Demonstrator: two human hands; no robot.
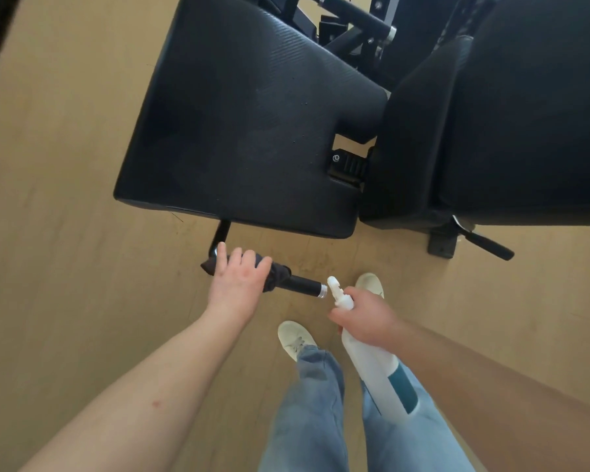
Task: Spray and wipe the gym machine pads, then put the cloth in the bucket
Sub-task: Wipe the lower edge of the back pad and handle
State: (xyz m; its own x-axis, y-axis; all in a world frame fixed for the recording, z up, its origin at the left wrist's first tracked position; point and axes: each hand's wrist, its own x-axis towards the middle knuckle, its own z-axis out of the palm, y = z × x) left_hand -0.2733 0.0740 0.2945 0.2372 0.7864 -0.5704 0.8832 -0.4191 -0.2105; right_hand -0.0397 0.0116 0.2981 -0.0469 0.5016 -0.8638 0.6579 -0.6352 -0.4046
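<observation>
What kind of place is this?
Most likely a gym. There's a big black padded seat, a black metal machine frame behind it, and a handle that the left hand grips through a dark cloth.

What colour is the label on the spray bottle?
Teal: the label is a patch on the white spray bottle, and it shows best in the head view.

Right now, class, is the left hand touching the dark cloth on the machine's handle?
Touching. The head view shows the left hand lying over the dark cloth, fingers curled round it on the handle.
</observation>
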